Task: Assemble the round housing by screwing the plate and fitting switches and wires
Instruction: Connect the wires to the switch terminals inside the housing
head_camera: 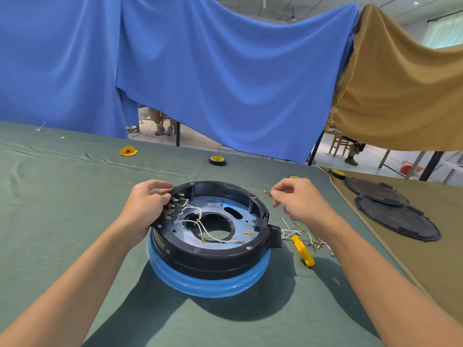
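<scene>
Inside the housing (208, 256), plate (225, 201) looks seated, switches (175, 204) fitted. Your left hand (145, 204) curls its fingers (161, 195) round the rim; right hand (300, 201) pinches a brass terminal (266, 192). Loose wires (300, 231) still to fit.

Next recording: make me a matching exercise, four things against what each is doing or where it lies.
Things:
1 left hand
2 right hand
3 yellow tool
4 tape roll

States:
A lies on the cloth right of the housing
B pinches a brass terminal
C grips the housing rim
D sits beyond the housing

Pairs: 1-C, 2-B, 3-A, 4-D
</scene>
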Demonstrator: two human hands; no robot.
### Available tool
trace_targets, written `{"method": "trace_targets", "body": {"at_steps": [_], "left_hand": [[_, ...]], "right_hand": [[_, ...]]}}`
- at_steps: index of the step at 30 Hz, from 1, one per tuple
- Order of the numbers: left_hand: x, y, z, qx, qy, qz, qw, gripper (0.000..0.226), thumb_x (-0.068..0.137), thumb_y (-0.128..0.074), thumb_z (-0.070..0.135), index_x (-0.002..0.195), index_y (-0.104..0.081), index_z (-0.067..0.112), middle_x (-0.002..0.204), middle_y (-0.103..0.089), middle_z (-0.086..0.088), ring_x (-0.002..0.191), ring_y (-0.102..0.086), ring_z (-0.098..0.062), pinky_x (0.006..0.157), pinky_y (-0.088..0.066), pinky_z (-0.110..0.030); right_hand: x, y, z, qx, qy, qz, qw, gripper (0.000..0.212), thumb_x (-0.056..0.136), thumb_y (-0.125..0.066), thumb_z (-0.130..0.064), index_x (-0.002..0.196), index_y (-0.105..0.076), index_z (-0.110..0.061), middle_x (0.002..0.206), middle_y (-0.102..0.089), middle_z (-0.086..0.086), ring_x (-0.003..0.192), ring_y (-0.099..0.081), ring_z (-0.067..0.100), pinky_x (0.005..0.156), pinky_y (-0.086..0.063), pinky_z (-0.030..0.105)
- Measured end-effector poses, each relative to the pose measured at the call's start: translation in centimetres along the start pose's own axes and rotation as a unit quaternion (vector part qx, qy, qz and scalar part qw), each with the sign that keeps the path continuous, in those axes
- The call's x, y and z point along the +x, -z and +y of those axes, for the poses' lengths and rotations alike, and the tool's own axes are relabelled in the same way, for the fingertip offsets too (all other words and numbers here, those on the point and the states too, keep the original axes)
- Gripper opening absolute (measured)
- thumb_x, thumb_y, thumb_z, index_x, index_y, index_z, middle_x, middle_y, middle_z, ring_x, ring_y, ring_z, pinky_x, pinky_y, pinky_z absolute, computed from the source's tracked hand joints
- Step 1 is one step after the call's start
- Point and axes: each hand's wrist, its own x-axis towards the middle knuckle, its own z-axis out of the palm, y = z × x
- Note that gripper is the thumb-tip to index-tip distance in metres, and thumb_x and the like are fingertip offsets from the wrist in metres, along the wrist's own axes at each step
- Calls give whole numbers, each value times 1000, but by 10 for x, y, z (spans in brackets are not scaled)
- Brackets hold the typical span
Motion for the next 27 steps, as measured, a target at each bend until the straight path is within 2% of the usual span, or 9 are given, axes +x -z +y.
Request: {"method": "trace_targets", "body": {"at_steps": [3, 6, 9, 13, 15, 18, 23, 27], "left_hand": [[0, 2, -1, -20, 3, -12, 1000, 25, 97, -50, -7, 112, -63, 7, 109, -68, -14, 91, -64, -28, 84, -54, -42], [0, 3, -4, -34, -6, -12, 999, 26, 97, -50, -7, 113, -64, 8, 108, -68, -12, 87, -65, -25, 75, -55, -35], [-1, 2, -6, -42, -21, -12, 999, 26, 97, -50, -7, 109, -64, 11, 107, -70, -8, 83, -67, -20, 71, -55, -32], [-1, 0, -10, -33, -49, 2, 998, 28, 96, -51, -6, 105, -65, 16, 114, -69, -10, 101, -67, -24, 92, -54, -44], [-1, -1, -11, -30, -58, 7, 998, 29, 95, -52, -6, 105, -65, 18, 116, -69, -9, 107, -66, -25, 98, -52, -47], [0, 0, -11, -36, -61, 2, 997, 30, 95, -53, -5, 101, -65, 22, 119, -68, -10, 107, -66, -25, 96, -53, -46], [0, 2, -12, -38, -71, 0, 997, 32, 94, -54, -5, 99, -66, 25, 120, -67, -9, 111, -65, -25, 97, -52, -49], [-2, 1, -13, -30, -83, 13, 996, 35, 93, -53, -6, 95, -66, 27, 117, -68, -8, 115, -63, -26, 100, -50, -52]], "right_hand": [[-3, -17, -38, 114, 9, -103, 988, 16, 95, -58, -14, 83, -68, -12, 63, -59, 2, 37, -37, 3, 40, -29, 20], [1, -40, -65, 165, -3, -184, 969, 14, 96, -57, -9, 87, -66, -5, 64, -57, 5, 40, -35, 7, 38, -27, 18], [7, -65, -82, 169, -40, -228, 958, 12, 97, -52, -5, 91, -61, -1, 66, -55, 8, 42, -38, 9, 37, -28, 18], [15, -91, -89, 168, -94, -250, 949, 14, 97, -49, -1, 87, -58, -1, 66, -49, 9, 44, -34, 10, 37, -25, 17], [17, -99, -88, 154, -108, -254, 949, 13, 97, -50, -2, 89, -59, -1, 67, -52, 10, 44, -40, 10, 38, -31, 17], [20, -106, -85, 127, -108, -261, 951, 10, 97, -54, -5, 92, -62, -1, 70, -61, 11, 43, -51, 9, 42, -42, 18], [22, -110, -83, 116, -112, -258, 953, 9, 93, -59, -3, 87, -65, -1, 64, -65, 11, 44, -57, 11, 43, -45, 19], [16, -116, -85, 128, -120, -247, 953, 6, 88, -65, -1, 88, -70, 2, 68, -64, 12, 47, -60, 12, 48, -51, 20]]}}
